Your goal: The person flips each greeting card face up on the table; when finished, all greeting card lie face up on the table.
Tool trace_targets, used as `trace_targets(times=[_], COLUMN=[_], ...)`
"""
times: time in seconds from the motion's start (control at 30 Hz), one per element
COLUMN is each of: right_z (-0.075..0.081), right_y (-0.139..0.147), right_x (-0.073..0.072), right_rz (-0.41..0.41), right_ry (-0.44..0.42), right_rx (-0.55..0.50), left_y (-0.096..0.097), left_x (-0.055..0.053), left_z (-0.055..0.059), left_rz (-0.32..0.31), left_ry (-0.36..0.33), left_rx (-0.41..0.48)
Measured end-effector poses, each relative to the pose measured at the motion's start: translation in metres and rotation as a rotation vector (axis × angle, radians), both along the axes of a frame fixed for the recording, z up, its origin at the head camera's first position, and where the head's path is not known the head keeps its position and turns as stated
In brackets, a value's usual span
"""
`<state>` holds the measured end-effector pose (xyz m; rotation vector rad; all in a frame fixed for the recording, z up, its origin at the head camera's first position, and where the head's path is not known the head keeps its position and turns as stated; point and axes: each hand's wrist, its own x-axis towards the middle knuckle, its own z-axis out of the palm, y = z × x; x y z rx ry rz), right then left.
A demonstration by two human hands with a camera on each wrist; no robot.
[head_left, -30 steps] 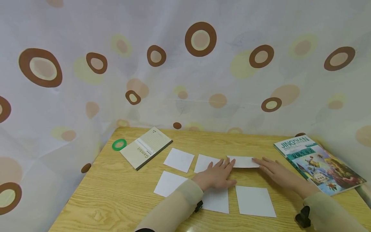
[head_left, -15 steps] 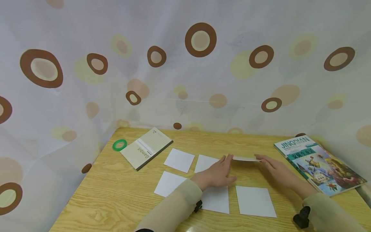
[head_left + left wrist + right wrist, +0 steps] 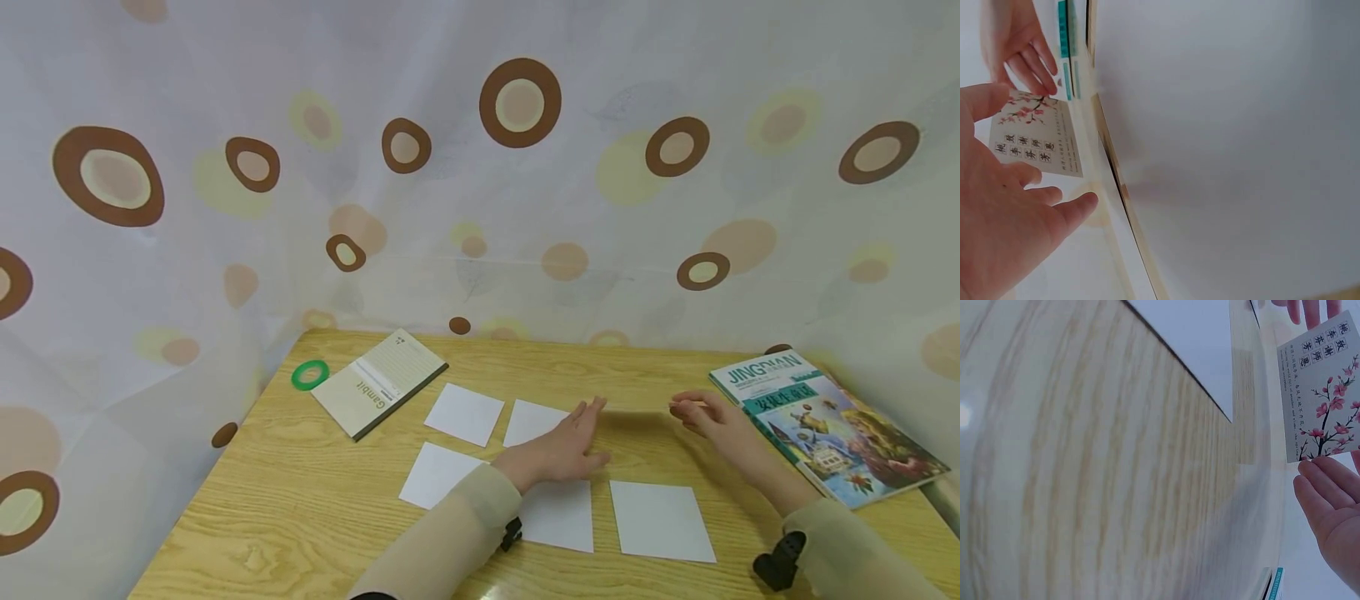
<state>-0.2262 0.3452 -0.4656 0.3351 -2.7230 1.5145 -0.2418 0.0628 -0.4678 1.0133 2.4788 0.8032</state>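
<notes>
Between my hands a square printed card (image 3: 1319, 387) is raised, edge-on and hard to make out in the head view. The wrist views show its printed face with pink blossoms and Chinese characters. My right hand (image 3: 720, 429) pinches its right edge between curled fingers and thumb. At the opposite edge, my left hand (image 3: 555, 450) has extended fingers with the thumb spread away; contact there is partly hidden. White squares (image 3: 662, 521) lie around the hands. Another white square (image 3: 558, 521) sits partly under the left forearm.
A notebook (image 3: 378, 383) and a green tape ring (image 3: 310, 375) lie at the table's back left. Colourful magazines (image 3: 825, 425) are stacked at the right. Patterned cloth (image 3: 577, 208) hangs behind the wooden table (image 3: 247, 500).
The card has risen from the tabletop and tilted until its white face no longer shows in the head view. My right fingers have curled round its edge; the left fingertips have lifted.
</notes>
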Motion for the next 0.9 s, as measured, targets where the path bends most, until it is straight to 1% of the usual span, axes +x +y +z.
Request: trace_targets(times=[0.07,0.17,0.37,0.47,0.6,0.67,0.73,0.8,0.9], right_z=[0.0004,0.0011,0.0017,0.0011,-0.0002,-0.0005,-0.0007,-0.0008,-0.0003], right_y=[0.0001,0.0001,0.0016,0.0037,0.0072,0.0082,0.0084,0.0080,0.0058], right_x=[-0.0004,-0.0006,0.0017,0.0031,0.0045,0.0050,0.0050,0.0049,0.0048], right_rz=[-0.022,-0.043,-0.036,-0.025,-0.019,-0.020,-0.026,-0.040,-0.078], right_ry=[-0.018,-0.026,-0.039,-0.046,-0.051,-0.054,-0.054,-0.050,-0.040], right_rx=[-0.040,-0.069,-0.150,-0.189,-0.208,-0.219,-0.230,-0.229,-0.201], left_y=[0.0006,0.0013,0.0007,0.0002,-0.0003,-0.0004,0.0001,0.0001,-0.0010], left_x=[-0.0006,-0.0011,-0.0014,-0.0025,-0.0038,-0.0039,-0.0039,-0.0036,-0.0027], left_z=[0.0002,0.0007,0.0007,-0.0005,-0.0003,0.0011,0.0028,0.0043,0.0064], left_rz=[-0.016,-0.042,-0.067,-0.066,-0.059,-0.047,-0.028,0.001,0.045], left_ry=[0.017,0.039,0.087,0.103,0.112,0.098,0.067,0.019,-0.062], left_rx=[0.000,-0.004,-0.013,0.007,0.058,0.095,0.137,0.181,0.238])
